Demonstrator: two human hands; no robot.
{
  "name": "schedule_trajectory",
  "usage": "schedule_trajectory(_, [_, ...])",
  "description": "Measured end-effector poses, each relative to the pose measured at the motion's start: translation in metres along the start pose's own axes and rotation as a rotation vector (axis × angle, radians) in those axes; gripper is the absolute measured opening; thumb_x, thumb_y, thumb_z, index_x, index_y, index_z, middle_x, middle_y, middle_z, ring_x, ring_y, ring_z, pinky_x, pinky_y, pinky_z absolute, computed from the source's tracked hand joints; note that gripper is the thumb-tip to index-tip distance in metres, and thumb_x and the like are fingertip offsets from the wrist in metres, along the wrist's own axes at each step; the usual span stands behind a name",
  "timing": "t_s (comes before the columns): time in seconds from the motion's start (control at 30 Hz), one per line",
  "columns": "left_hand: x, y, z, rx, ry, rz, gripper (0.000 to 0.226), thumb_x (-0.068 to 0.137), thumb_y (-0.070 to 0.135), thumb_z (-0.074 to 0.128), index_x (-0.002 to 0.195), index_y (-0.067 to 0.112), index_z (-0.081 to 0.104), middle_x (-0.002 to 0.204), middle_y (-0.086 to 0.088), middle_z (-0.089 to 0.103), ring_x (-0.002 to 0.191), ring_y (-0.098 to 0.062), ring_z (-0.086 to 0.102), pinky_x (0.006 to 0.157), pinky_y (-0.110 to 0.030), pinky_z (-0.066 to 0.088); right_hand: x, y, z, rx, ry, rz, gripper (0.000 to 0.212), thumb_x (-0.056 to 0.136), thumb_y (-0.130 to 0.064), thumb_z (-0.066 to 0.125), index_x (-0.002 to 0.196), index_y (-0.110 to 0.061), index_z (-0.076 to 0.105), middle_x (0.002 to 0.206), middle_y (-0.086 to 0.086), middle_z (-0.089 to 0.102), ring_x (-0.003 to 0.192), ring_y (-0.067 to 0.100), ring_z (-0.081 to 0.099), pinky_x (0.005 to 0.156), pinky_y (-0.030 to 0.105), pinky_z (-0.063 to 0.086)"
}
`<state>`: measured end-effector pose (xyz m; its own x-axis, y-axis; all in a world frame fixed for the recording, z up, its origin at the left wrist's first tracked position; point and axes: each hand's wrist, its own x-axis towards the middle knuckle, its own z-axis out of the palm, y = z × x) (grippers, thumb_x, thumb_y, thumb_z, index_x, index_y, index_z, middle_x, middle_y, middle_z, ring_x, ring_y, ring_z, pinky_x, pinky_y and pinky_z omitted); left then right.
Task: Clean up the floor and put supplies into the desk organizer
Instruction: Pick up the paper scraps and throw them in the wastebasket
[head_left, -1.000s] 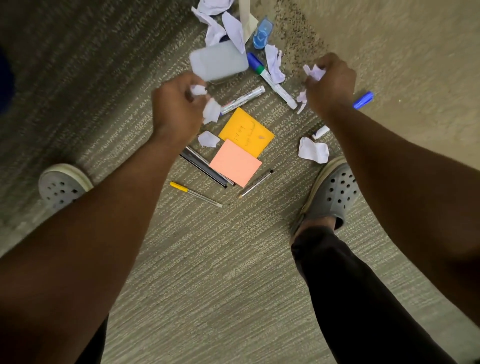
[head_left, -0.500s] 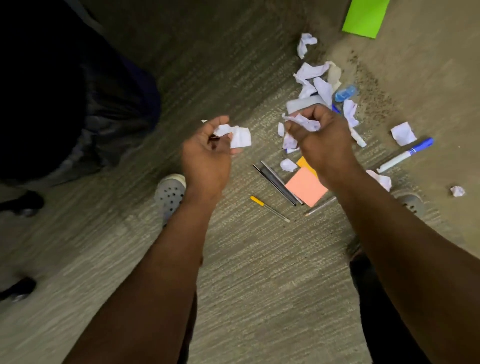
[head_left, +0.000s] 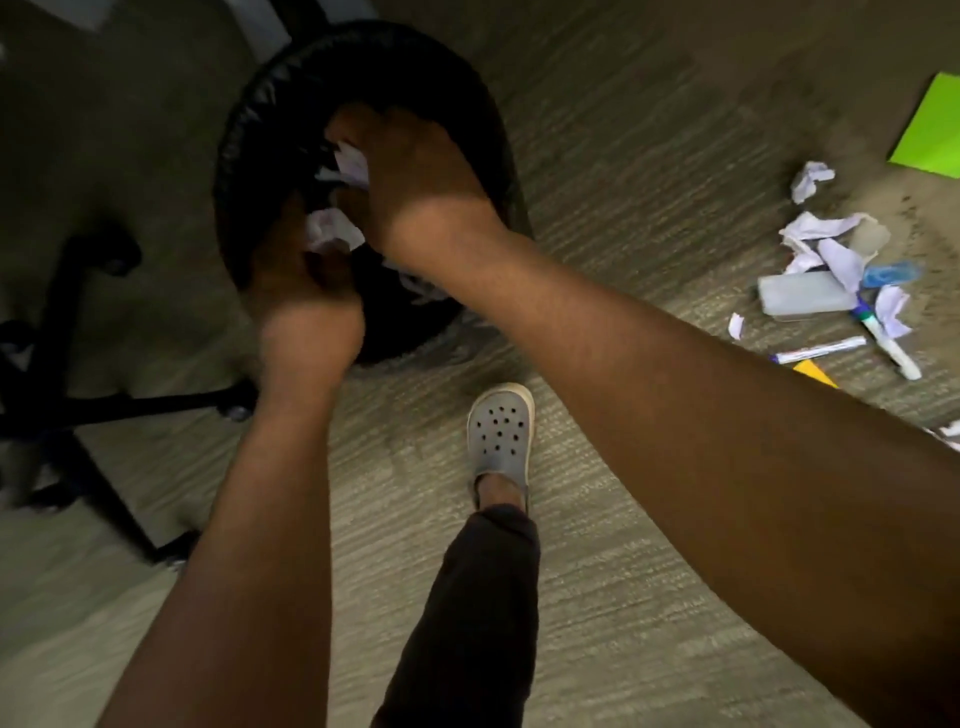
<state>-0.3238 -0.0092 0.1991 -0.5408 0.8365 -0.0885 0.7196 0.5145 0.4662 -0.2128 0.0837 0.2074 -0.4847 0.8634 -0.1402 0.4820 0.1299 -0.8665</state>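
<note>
Hands are both over the mouth of the black waste bin (head_left: 270, 98) — the left hand (head_left: 298, 270) curls its fingers round a crumpled white paper (head_left: 332, 231), and the right hand (head_left: 410, 171), just beyond it, grips another paper scrap (head_left: 353, 163). Well to the right of the bin, on the carpet floor (head_left: 623, 156), lie more torn papers (head_left: 821, 231), a grey eraser block (head_left: 802, 293), markers (head_left: 821, 349) and a green sheet (head_left: 932, 130). A grey clog (head_left: 500, 434) stands just below the bin.
</note>
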Motion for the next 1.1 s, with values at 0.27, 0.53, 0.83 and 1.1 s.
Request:
schedule_trajectory(0.27, [-0.048,0.026,0.027,-0.121,0.241,0.148,0.033,0.096,0.025,0.046,0.116,0.005,0.063,0.113,-0.012,0.065,0.102,-0.013,0.061,0.088,-0.015,0.046,-0.071,0.047,-0.007,-0.010,0.596,-0.132,0.015,0.086,-0.014,0.062,0.095,-0.003,0.067,0.091,0.013,0.064,0.082,0.027,0.057,0.069,0.036,0.046])
schedule_trajectory(0.53, [-0.180,0.086,0.163,-0.161,-0.373,0.412,0.016,0.091,0.011,0.056,0.103,0.009,0.067,0.098,-0.004,0.065,0.089,-0.018,0.062,0.084,-0.027,0.048,-0.270,0.236,-0.041,-0.177,0.424,0.482,0.011,0.090,-0.014,0.054,0.096,-0.010,0.061,0.096,0.008,0.063,0.089,0.029,0.058,0.084,0.036,0.044])
schedule_trajectory(0.83, [-0.236,0.100,0.334,0.410,-0.860,0.721,0.027,0.090,0.018,0.053,0.115,0.017,0.060,0.118,-0.012,0.055,0.106,-0.035,0.055,0.083,-0.045,0.052,-0.404,0.398,-0.127,-0.535,0.213,0.924,0.036,0.082,-0.019,0.059,0.116,-0.007,0.054,0.121,0.020,0.052,0.112,0.040,0.048,0.092,0.045,0.041])
schedule_trajectory(1.1, [-0.236,0.104,0.397,0.496,-0.801,0.692,0.020,0.091,0.001,0.048,0.107,0.001,0.060,0.117,-0.022,0.053,0.100,-0.042,0.054,0.081,-0.049,0.052,-0.403,0.466,-0.141,-0.584,0.122,0.956,0.035,0.095,-0.028,0.052,0.122,-0.007,0.048,0.128,0.021,0.043,0.115,0.039,0.042,0.090,0.043,0.041])
